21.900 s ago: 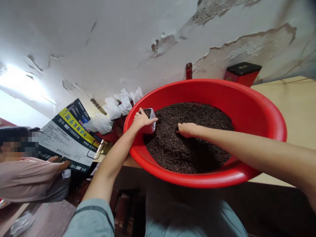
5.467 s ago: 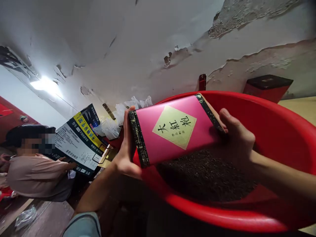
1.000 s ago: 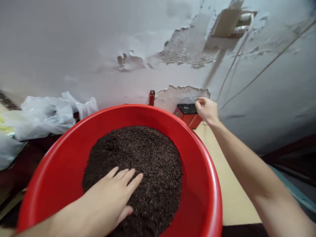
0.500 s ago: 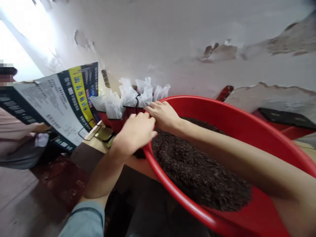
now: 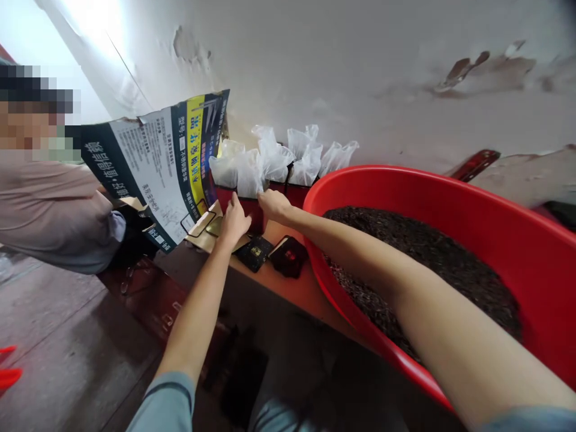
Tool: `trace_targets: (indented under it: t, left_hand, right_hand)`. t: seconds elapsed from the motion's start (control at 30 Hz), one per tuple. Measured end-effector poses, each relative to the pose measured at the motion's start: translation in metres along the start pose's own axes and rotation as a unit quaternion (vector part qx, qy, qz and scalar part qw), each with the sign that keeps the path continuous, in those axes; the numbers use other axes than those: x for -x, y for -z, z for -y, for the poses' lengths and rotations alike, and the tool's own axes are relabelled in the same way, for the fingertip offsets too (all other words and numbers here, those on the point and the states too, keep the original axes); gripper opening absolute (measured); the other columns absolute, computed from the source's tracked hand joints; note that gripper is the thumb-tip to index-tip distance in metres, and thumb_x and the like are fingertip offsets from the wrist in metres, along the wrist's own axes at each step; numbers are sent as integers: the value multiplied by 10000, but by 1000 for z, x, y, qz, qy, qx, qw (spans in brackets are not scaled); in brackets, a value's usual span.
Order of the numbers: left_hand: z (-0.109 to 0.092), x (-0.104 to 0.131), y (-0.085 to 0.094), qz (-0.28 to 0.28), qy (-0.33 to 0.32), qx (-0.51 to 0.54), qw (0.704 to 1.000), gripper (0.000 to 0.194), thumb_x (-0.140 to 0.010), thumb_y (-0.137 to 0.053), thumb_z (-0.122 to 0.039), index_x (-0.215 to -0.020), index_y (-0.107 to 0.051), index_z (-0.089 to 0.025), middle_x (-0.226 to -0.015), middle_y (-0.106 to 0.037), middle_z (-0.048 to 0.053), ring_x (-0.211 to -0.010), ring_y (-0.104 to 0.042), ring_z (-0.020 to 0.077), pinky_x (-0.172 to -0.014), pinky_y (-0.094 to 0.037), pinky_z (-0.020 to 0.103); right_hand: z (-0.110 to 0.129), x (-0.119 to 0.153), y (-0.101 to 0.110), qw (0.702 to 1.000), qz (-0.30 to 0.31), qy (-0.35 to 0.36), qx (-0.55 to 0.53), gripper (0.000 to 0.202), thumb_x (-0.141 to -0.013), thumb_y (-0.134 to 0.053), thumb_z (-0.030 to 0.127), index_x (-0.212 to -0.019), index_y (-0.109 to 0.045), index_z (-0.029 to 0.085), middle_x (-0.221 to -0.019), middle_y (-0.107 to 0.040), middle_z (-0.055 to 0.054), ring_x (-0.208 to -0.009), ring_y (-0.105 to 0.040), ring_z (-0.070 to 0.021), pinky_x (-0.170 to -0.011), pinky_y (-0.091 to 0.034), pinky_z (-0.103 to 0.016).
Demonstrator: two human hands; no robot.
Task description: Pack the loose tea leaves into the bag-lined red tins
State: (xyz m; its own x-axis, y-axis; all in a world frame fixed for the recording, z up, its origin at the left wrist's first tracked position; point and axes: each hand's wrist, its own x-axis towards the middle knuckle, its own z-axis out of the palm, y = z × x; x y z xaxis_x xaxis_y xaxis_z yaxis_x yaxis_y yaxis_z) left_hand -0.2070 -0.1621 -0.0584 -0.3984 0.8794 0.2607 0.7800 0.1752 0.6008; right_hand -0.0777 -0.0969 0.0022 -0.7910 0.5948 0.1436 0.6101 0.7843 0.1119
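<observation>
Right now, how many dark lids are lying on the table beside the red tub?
2: one lid nearer the left hand, the other lid nearer the red tub. More may be hidden beneath or behind.

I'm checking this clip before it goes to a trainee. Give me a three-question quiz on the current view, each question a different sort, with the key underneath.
1. Multiple choice: what lies in the red tub?
A) white rice
B) dark, loose shreds
C) clear water
2. True or false: white plastic bags stick up from the dark red containers, to the left of the tub in the picture.
3. Fill in: the forearm of the wearer's ____ hand passes over the tub's rim.

Key: 1. B; 2. true; 3. right
</observation>
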Motion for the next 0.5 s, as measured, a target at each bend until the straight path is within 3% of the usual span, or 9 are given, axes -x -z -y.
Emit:
trace_targets:
  t: [0.07,0.17,0.27,0.37,0.43,0.5]
  left_hand:
    - [-2,4,2,-42,-54,51,996,863,-877,-719,-250,-1605,-255,-252,-1616,-419,199,-1486,-452,419,-1202,-430,569]
    - [-28,21,23,-69,-111,71,989,901,-853,-749,-231,-1603,-251,-267,-1644,-361,183,-1488,-455,402,-1206,-446,538]
    - [-74,49,54,-80,-188,47,978,922,-917,-675,-255,-1642,-106,-235,-1675,-292,200,-1474,-482,347,-1170,-495,470]
    - [-127,75,75,-70,-231,-13,970,963,-970,-616,-432,-1668,19,-238,-1727,-189,175,-1598,-233,370,-1247,-387,503]
    - [-162,84,77,-65,-256,-8,965,1029,-948,-628,-474,-1670,71,-252,-1750,-139,126,-1618,-131,390,-1240,-383,530]
    - [-195,88,66,-39,-275,12,960,1060,-937,-639,-481,-1670,89,-244,-1760,-107,110,-1603,-164,421,-1206,-416,538]
  right_hand:
    - [-5,5,11,999,16,-29,-8,269,-1021,-453,126,-1143,-686,69,-1006,-759,-188,-832,-723,-222,-689,-495,-290]
    - [-14,28,40,999,-22,-40,-24,300,-1041,-454,210,-1216,-650,64,-1042,-746,-202,-888,-716,-258,-750,-496,-330]
    - [-27,72,78,994,-93,-53,1,277,-1040,-473,264,-1178,-655,107,-1002,-743,-148,-837,-689,-234,-758,-485,-333]
    - [-42,127,113,983,-153,-81,61,289,-1046,-486,338,-1154,-665,138,-966,-739,-99,-809,-677,-223,-743,-471,-326]
    - [-53,163,128,971,-199,-93,92,355,-1072,-420,391,-1154,-666,149,-954,-737,-83,-806,-676,-213,-724,-458,-313]
    - [-66,194,133,961,-226,-112,110,422,-1089,-348,421,-1136,-671,154,-922,-735,-80,-777,-667,-204,-687,-437,-302]
